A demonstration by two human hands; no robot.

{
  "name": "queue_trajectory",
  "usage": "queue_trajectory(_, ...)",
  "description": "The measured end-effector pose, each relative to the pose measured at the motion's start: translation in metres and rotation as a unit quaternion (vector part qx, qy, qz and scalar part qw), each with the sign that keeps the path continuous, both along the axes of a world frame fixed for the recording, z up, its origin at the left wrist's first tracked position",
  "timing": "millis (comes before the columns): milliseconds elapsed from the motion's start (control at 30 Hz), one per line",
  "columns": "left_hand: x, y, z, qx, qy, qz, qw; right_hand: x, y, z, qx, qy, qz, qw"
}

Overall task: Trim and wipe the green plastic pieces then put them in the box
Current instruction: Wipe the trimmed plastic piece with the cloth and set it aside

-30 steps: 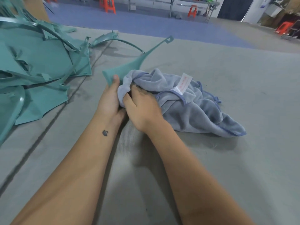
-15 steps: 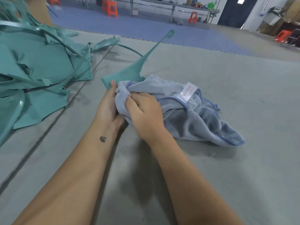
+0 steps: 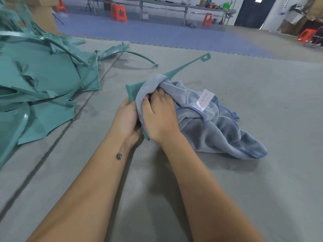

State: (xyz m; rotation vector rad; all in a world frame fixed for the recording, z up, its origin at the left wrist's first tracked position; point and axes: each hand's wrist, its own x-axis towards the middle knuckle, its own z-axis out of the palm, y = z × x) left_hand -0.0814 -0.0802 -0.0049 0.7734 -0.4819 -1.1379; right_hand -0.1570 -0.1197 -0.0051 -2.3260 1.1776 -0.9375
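A green plastic piece (image 3: 133, 90) with a long thin arm ending in a small loop is held up just above the grey mat. My left hand (image 3: 126, 119) grips its wide near end from the left. My right hand (image 3: 160, 116) holds a blue-grey cloth (image 3: 215, 126) bunched over the piece's face and presses it there. Most of the cloth trails to the right on the mat. The middle of the piece is hidden under the cloth.
A heap of green plastic pieces (image 3: 42, 88) fills the left side, and a curved green strip (image 3: 132, 54) lies behind it. A cardboard box (image 3: 43, 13) stands at the far left. Grey mat (image 3: 262, 189) spreads to the right and front.
The cloth in my right hand has slid up over the green piece's wide end, covering more of it. The piece's thin arm has dropped lower and points more to the right.
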Motion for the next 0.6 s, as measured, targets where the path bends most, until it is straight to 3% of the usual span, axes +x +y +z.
queue_trajectory(200, -0.010, -0.001, 0.007, -0.029, -0.101, -0.004, 0.994, -0.001, 0.002, 0.009, 0.028, -0.080, -0.058, 0.995)
queue_trajectory(400, -0.006, -0.002, 0.005, -0.032, -0.119, -0.026, 0.992, -0.008, -0.004, 0.016, 0.038, -0.144, -0.057, 0.987)
queue_trajectory(600, -0.001, -0.001, 0.004, -0.035, -0.102, -0.045, 0.993, -0.019, 0.000, 0.015, 0.081, -0.250, 0.016, 0.965)
